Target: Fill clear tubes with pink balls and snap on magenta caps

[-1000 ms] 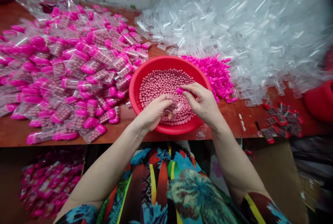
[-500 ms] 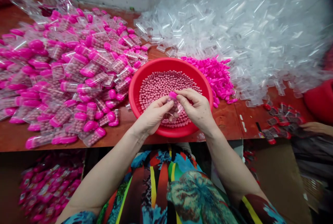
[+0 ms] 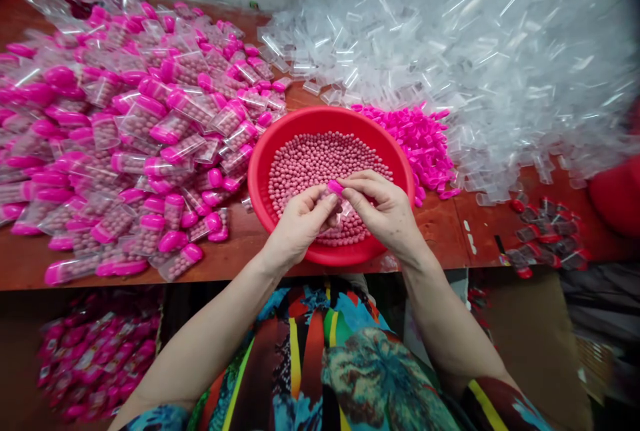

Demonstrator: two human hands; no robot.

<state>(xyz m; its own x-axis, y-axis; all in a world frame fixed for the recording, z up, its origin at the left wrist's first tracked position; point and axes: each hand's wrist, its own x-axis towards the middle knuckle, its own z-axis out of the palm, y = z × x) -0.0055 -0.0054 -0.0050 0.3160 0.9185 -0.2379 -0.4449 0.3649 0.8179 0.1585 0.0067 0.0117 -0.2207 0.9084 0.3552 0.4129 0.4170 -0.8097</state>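
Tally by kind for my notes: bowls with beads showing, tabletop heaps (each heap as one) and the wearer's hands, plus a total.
Red bowl of pink beads: 1
Pink-capped container heap: 1
Clear container heap: 1
Loose pink cap heap: 1
Red-capped container heap: 1
Hands, left hand and right hand: 2
Total: 7

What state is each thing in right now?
Held cap: between both hands, seating unclear
Left hand: closed around mostly hidden container
Right hand: pinching that cap
Bowl: upright, partly filled
Beads: loose, in the bowl
Filled containers: capped, piled
Clear containers: uncapped, heaped
Loose caps: heaped
Red-ended containers: heaped, contents unclear
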